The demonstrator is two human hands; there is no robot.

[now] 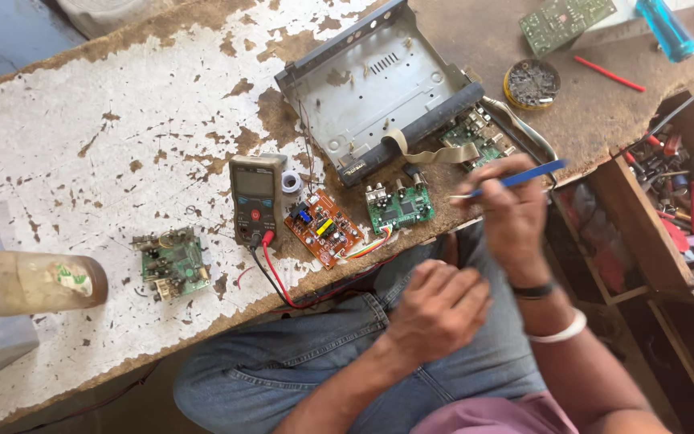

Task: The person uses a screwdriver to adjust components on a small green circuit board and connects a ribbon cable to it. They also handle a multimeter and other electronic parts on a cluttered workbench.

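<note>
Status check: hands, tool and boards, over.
Right hand grips blue-handled tool, tip near green circuit board. Left hand rests on lap, empty. Nothing blocking.

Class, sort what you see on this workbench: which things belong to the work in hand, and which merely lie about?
In hand: right hand; blue-handled slim tool; green circuit board with sockets; left hand resting on lap.

Lying about: grey multimeter; brownish plastic bottle; round tin of small parts.

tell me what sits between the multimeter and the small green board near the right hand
An orange circuit board lies between the multimeter and the small green board, seen in the head view.
</note>
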